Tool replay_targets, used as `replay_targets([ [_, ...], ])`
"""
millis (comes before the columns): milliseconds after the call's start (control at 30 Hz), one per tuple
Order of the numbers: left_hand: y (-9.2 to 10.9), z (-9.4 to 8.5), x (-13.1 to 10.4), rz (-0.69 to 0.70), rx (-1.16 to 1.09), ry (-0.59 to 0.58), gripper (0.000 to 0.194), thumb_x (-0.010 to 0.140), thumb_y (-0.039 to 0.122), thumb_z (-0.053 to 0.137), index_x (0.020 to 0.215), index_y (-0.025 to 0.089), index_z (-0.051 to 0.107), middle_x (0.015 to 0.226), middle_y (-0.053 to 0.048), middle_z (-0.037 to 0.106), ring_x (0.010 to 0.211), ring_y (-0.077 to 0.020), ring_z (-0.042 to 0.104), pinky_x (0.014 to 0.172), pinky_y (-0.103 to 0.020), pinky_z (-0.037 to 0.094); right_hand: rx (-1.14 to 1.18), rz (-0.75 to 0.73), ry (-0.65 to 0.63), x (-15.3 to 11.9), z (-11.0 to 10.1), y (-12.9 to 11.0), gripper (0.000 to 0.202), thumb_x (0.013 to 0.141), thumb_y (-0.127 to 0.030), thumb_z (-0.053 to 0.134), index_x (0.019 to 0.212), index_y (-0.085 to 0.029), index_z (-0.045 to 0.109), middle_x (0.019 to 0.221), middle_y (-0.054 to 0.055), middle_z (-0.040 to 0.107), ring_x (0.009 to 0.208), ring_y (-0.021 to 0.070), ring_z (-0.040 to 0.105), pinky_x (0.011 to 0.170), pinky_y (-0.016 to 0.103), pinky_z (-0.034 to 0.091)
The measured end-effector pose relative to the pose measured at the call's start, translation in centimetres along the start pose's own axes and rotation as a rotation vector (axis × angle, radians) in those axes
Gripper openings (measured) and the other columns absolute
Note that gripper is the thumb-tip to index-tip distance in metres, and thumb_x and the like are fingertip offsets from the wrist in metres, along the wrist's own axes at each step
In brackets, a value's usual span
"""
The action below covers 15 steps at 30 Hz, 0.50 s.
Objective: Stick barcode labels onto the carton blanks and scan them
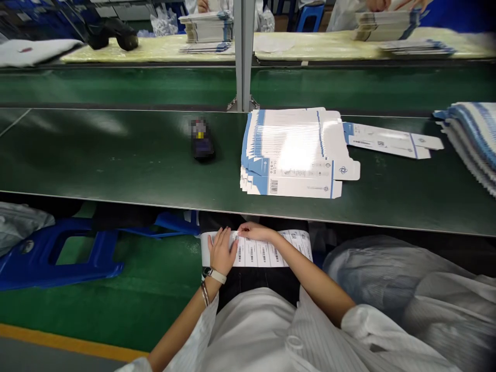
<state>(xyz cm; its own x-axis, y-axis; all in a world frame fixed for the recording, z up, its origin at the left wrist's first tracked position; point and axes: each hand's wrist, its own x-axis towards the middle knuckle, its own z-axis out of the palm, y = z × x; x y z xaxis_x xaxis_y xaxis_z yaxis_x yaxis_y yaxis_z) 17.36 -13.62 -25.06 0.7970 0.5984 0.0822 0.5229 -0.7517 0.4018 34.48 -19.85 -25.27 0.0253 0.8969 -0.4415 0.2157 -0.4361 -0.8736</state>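
Across my lap lies a strip of white printed labels (256, 253) with barcodes in rows. My left hand (222, 251), with a watch on the wrist, rests flat on the strip's left part, fingers stretched out. Close beside it, my right hand (256, 231) bends over the strip's upper edge, its thumb and fingertips pinched together at a label. How far that label is lifted from its backing is too small to tell. On the bench above sits a fanned stack of flat white-and-blue cartons (294, 150), with a single flat carton (391, 140) to its right.
A dark handheld device (202, 142) lies on the green bench (96, 160). Folded striped cloths (475, 139) are at the right edge. A metal post (243, 57) rises behind the cartons. Blue stools (77, 253) stand at left. Other people's hands (380, 5) handle stacks across the bench.
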Motion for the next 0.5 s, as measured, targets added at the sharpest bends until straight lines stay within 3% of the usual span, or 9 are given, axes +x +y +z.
replay_targets([
  [100,0.6,-0.9,0.2,-0.034,0.013,0.059,0.038,0.085,0.041,0.043,0.113,0.019,0.057,0.118,-0.012,0.056,0.113,-0.0288,0.045,0.098,-0.051,0.024,0.084,-0.05,-0.006,-0.5,-0.3,-0.5,0.021,0.082,-0.033,0.049,0.085,-0.016,0.061,0.074,0.001,0.057,0.065,0.0107,0.049,0.06,0.022,0.038],
  [267,1.9,-1.3,1.1,-0.054,0.001,0.112,0.031,0.083,0.041,0.047,0.103,0.022,0.064,0.094,-0.008,0.061,0.088,-0.0222,0.053,0.081,-0.042,0.033,0.173,-0.072,0.012,-1.5,-1.1,-1.3,0.024,0.08,-0.039,0.053,0.084,-0.016,0.06,0.077,0.001,0.057,0.068,0.0107,0.05,0.063,0.022,0.038],
  [500,2.3,-1.6,1.0,-0.018,-0.009,0.163,0.022,0.085,0.034,0.047,0.098,0.024,0.063,0.094,-0.003,0.062,0.09,-0.0169,0.054,0.09,-0.044,0.034,0.215,-0.037,0.039,-1.3,-1.0,-1.4,0.041,0.083,-0.053,0.041,0.076,-0.017,0.06,0.068,-0.001,0.059,0.061,0.0106,0.048,0.055,0.022,0.037],
])
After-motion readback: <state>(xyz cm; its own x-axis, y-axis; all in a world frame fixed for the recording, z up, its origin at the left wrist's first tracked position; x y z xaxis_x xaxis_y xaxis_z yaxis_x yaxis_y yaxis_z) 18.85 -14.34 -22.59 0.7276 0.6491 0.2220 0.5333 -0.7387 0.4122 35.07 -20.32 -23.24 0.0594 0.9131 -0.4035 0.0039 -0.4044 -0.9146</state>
